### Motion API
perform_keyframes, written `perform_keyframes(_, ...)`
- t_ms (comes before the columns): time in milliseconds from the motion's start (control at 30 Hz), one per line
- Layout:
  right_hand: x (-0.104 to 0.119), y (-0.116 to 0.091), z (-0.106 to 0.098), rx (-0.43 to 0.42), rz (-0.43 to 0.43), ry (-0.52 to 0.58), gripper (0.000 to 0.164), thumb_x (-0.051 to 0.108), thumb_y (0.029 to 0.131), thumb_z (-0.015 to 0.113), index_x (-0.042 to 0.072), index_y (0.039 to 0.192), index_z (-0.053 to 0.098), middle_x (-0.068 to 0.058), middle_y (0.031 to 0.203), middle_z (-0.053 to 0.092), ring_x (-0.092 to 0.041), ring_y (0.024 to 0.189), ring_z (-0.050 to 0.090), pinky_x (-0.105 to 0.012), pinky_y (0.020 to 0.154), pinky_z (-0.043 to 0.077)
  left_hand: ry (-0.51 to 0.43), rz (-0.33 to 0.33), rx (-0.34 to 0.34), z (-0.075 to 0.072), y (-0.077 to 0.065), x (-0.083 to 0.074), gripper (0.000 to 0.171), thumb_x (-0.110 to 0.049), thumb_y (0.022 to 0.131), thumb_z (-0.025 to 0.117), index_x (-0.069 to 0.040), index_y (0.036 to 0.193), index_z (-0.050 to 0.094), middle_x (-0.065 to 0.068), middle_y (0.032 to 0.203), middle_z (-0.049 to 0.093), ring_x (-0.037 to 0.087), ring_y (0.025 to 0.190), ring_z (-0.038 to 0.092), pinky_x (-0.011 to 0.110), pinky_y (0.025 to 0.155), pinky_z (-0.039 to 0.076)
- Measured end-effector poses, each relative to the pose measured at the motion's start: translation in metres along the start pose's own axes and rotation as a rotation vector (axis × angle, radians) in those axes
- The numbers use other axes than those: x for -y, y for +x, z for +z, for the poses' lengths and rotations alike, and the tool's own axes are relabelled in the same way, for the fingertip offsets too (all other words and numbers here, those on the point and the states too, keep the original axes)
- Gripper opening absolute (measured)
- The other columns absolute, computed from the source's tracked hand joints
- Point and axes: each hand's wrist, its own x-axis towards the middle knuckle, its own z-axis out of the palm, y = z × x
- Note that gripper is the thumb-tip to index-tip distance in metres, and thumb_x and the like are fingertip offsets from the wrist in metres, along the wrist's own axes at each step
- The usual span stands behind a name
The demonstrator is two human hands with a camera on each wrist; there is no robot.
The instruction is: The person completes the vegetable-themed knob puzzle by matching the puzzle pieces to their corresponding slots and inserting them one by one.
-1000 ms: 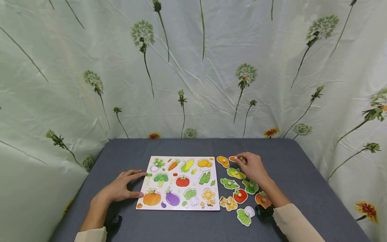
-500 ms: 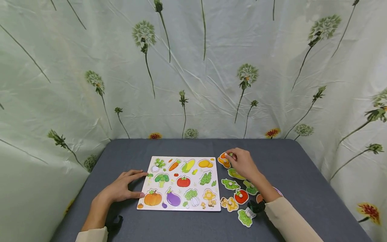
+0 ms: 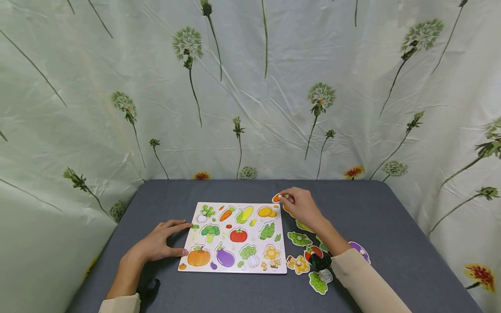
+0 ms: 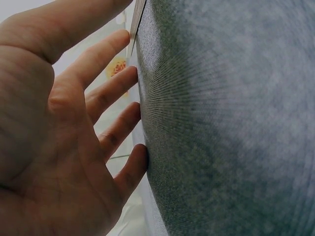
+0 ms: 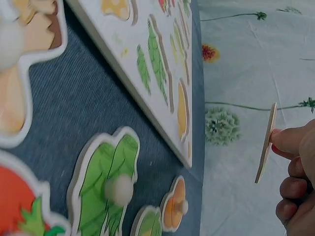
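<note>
On your dark grey fabric-covered worktop (image 3: 235, 191) lies a white rectangular board (image 3: 250, 237) with coloured vegetable pictures, and flat knobbed vegetable pieces (image 3: 296, 240) cluster beside its right edge, seemingly for easy right-hand reach. Your left hand (image 3: 159, 240), fingers spread and gripping nothing, touches the board's left edge, probably to stop it sliding. Your right hand (image 3: 304, 206) pinches the orange carrot-shaped piece (image 3: 275, 199), raised near the board's far right corner, apparently by its white knob so its outline stays unobstructed.

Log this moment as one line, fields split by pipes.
right hand: pinches carrot piece, raised by far right corner of puzzle board | left hand: at board's left edge | carrot recess: unfilled | asparagus piece: right of board
</note>
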Motion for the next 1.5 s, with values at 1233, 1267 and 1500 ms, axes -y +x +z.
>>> perform_keyframes(1233, 0.053, 0.029, 0.085, 0.160, -0.131, 0.137, 0.014, 0.017, 0.100, 0.070, 0.010, 0.106, 0.080, 0.003, 0.072, 0.054, -0.010, 0.060, 0.041, -0.022, 0.058, 0.034, -0.006, -0.005, -0.006, 0.003, 0.000, -0.001, 0.085, -0.059, 0.076, 0.084, -0.027, 0.150, 0.055, 0.012, 0.156, 0.047, 0.042, 0.140, 0.039, 0.071, 0.104, 0.037)
perform_keyframes(1267, 0.054, 0.029, 0.087, 0.163, -0.135, 0.135, 0.014, 0.017, 0.100, 0.070, 0.010, 0.106, 0.080, 0.003, 0.072, 0.055, -0.009, 0.061, 0.042, -0.022, 0.058, 0.035, -0.007, -0.004, -0.006, 0.003, 0.000, -0.001, 0.085, -0.059, 0.076, 0.084, -0.027, 0.150, 0.055, 0.012, 0.156, 0.047, 0.042, 0.139, 0.039, 0.071, 0.104, 0.038)
perform_keyframes(1500, 0.062, 0.034, 0.103, 0.187, -0.168, 0.119, 0.013, 0.016, 0.100, 0.070, 0.008, 0.104, 0.079, 0.002, 0.077, 0.058, -0.007, 0.065, 0.046, -0.021, 0.061, 0.038, 0.000, -0.020, -0.012, 0.002, 0.000, -0.001, 0.086, -0.059, 0.075, 0.085, -0.028, 0.149, 0.056, 0.011, 0.155, 0.048, 0.041, 0.139, 0.039, 0.071, 0.105, 0.037)
